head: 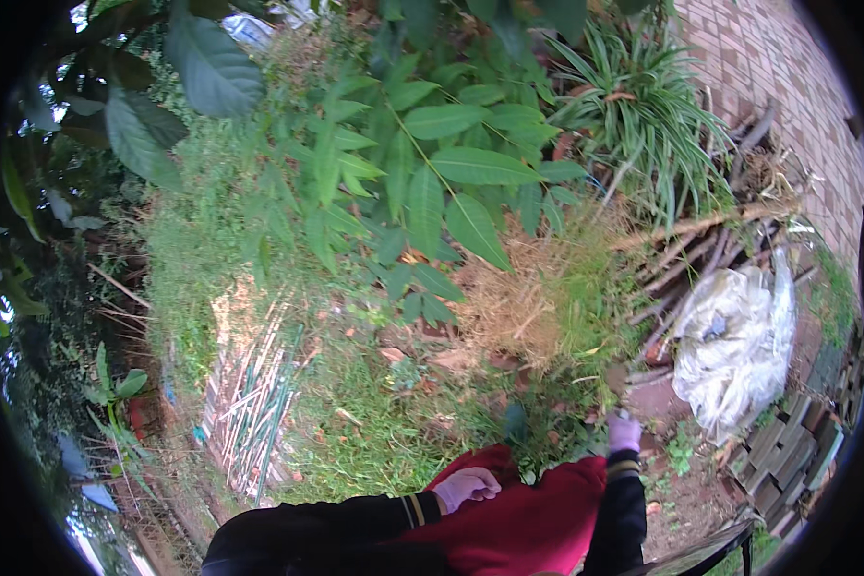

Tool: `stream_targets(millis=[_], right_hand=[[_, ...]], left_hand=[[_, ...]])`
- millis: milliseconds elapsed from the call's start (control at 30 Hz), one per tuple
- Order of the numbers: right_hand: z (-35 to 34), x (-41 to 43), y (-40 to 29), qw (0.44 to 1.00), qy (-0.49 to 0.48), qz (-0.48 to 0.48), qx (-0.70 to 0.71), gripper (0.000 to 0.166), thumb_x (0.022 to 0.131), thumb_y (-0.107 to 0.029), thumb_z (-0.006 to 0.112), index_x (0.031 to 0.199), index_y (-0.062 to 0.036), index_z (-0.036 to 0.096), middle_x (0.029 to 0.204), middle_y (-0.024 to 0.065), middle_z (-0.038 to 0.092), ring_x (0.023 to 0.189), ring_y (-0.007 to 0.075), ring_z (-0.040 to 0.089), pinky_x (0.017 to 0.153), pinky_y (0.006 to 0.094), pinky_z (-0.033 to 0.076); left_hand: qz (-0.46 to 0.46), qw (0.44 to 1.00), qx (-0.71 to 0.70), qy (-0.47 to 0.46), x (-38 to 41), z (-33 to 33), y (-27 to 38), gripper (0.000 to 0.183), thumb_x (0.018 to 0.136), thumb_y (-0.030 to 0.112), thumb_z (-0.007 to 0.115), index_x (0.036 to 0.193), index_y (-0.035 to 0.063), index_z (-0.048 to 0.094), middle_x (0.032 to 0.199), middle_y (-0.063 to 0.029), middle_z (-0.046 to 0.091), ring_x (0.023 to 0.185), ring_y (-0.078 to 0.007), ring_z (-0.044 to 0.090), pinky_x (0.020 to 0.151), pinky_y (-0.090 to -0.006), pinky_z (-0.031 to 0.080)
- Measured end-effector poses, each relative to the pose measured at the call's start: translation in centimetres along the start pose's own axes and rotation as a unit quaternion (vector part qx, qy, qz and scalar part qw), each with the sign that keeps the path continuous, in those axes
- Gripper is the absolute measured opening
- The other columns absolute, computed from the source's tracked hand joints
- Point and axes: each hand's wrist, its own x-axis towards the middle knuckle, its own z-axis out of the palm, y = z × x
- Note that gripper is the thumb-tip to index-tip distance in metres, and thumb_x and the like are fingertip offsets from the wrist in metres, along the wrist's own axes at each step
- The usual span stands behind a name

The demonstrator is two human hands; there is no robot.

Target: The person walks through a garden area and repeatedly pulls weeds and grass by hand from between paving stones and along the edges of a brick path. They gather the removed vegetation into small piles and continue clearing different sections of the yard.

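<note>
My left hand lies on the red cloth over my legs, its fingers loosely bent and its palm hidden. Out to the right, beyond the cloth, my right hand reaches low towards the ground with its fingers curled. A small greyish patch shows at its far side, too blurred to tell whether it is something held. Just beyond that hand is a brownish, blurred shape. Low green weeds cover the soil in front of my knees, with leaves and broken brick pieces among them.
A leafy branch hangs across the upper middle. Thin sticks lie in a pile at left. Dry grass is heaped ahead. To the right are cut branches, a crumpled white plastic sheet, stacked tiles and brick paving.
</note>
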Motion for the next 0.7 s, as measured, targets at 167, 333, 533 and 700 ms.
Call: stream_targets(millis=[167, 333, 533, 700], right_hand=[[-3.6, -5.0, -0.1, 0.969, 0.143, 0.009, 0.201, 0.021, 0.072, -0.024, 0.06, 0.069, -0.0048, 0.05, 0.052, -0.0032, 0.039, 0.042, 0.0074, 0.033, 0.037, 0.0257, 0.027], [-2.4, -7.3, -5.8, 0.963, 0.142, -0.056, 0.221, 0.02, 0.073, -0.024, 0.062, 0.076, -0.0061, 0.053, 0.052, -0.0042, 0.041, 0.044, 0.0069, 0.036, 0.041, 0.0236, 0.03], [-4.7, -13.3, -7.0, 0.872, 0.033, 0.123, 0.472, 0.011, 0.074, -0.016, 0.062, 0.076, -0.0082, 0.055, 0.059, -0.0064, 0.048, 0.049, 0.0031, 0.039, 0.044, 0.0186, 0.032], [-11.1, -17.3, 3.2, 0.821, 0.289, 0.11, 0.48, 0.014, 0.074, -0.02, 0.062, 0.071, -0.008, 0.056, 0.059, -0.0041, 0.051, 0.046, 0.0044, 0.042, 0.042, 0.0202, 0.032]], left_hand=[[-0.001, 1.0, -0.021, 0.016, 0.0, 0.6, 1.9, 0.021, 0.083, 0.02, 0.045, 0.076, 0.0046, 0.057, 0.08, -0.0051, 0.059, 0.065, -0.0109, 0.053, 0.057, -0.0207, 0.041], [0.102, 0.964, 0.244, -0.013, 1.4, 3.5, 2.6, 0.023, 0.082, 0.017, 0.042, 0.067, 0.0042, 0.055, 0.074, -0.0031, 0.056, 0.062, -0.0094, 0.05, 0.057, -0.0209, 0.04], [0.007, 0.99, 0.133, 0.045, 1.5, 10.0, -2.7, 0.008, 0.082, 0.01, 0.047, 0.083, 0.0049, 0.053, 0.078, -0.0037, 0.056, 0.065, -0.0108, 0.052, 0.057, -0.0214, 0.041], [-0.018, 0.99, 0.135, -0.04, 2.4, 12.9, -4.5, 0.004, 0.081, 0.005, 0.047, 0.079, 0.0042, 0.05, 0.073, -0.0048, 0.051, 0.062, -0.0138, 0.048, 0.056, -0.025, 0.04]])
